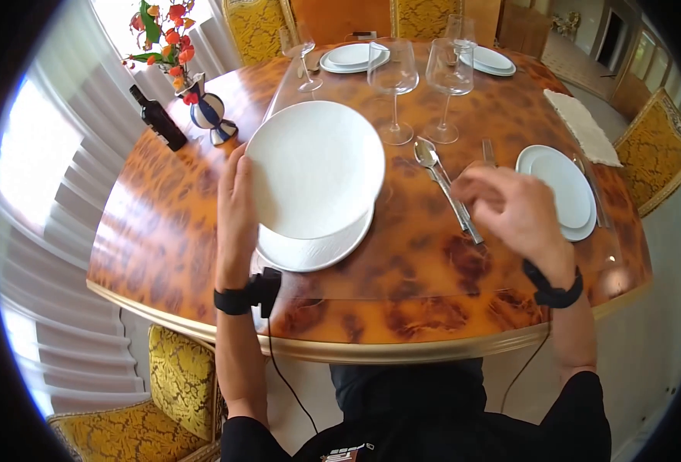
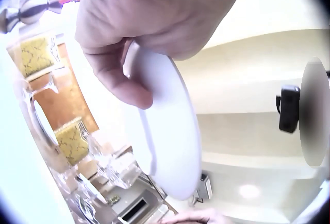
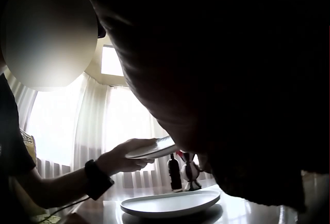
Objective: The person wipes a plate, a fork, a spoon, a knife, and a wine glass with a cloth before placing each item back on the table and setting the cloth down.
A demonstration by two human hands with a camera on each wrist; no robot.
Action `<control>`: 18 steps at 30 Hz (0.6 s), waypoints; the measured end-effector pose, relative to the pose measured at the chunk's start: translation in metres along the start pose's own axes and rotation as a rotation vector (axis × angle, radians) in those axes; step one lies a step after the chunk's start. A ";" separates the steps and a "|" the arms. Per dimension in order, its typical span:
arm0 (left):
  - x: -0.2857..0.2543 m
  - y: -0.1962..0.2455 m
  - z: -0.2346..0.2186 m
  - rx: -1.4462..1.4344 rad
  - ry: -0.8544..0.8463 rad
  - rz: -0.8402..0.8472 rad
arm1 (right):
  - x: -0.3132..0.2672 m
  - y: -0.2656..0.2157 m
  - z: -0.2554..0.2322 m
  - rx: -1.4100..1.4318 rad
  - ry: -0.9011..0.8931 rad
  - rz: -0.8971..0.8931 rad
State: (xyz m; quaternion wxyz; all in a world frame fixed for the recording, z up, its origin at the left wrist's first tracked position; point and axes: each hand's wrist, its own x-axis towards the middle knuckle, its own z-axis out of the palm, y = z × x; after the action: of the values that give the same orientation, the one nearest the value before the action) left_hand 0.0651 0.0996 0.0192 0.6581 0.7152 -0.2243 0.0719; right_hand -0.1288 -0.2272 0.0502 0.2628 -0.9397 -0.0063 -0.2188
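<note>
My left hand (image 1: pixel 238 215) grips the left edge of a round white plate (image 1: pixel 317 165), thumb on one face and fingers on the other in the left wrist view. This plate is raised over a second white plate (image 1: pixel 317 254) on the table and hides most of it. In the right wrist view a gap shows between the tilted held plate (image 3: pixel 154 149) and the lower plate (image 3: pixel 170 206). My right hand (image 1: pixel 513 212) hovers with loosely bent fingers, nothing visible in them, beside a spoon (image 1: pixel 426 158) and other cutlery. A fork (image 1: pixel 488 152) shows partly beyond it.
Stemmed glasses (image 1: pixel 393 69) stand behind the plates. At the left are a dark bottle (image 1: pixel 158 119) and a striped vase (image 1: pixel 208 112) with red flowers. Stacked plates (image 1: pixel 563 192) lie at the right near a pale napkin (image 1: pixel 583 127). Chairs (image 1: pixel 664 154) surround the glossy table (image 1: pixel 402 269).
</note>
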 end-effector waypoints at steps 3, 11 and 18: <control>-0.003 -0.024 -0.029 0.143 0.016 -0.130 | 0.003 0.002 -0.008 0.267 0.093 0.107; -0.015 -0.070 -0.033 0.424 0.004 -0.303 | 0.009 0.012 0.016 0.530 0.039 0.177; -0.017 -0.069 -0.033 0.699 -0.025 -0.332 | 0.003 0.021 0.015 0.428 0.044 0.139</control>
State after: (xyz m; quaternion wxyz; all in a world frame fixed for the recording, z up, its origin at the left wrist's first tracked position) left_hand 0.0853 0.1381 -0.0459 0.3746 0.9237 -0.0753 0.0277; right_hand -0.1170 -0.2384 0.0301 0.4706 -0.8557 0.0179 -0.2143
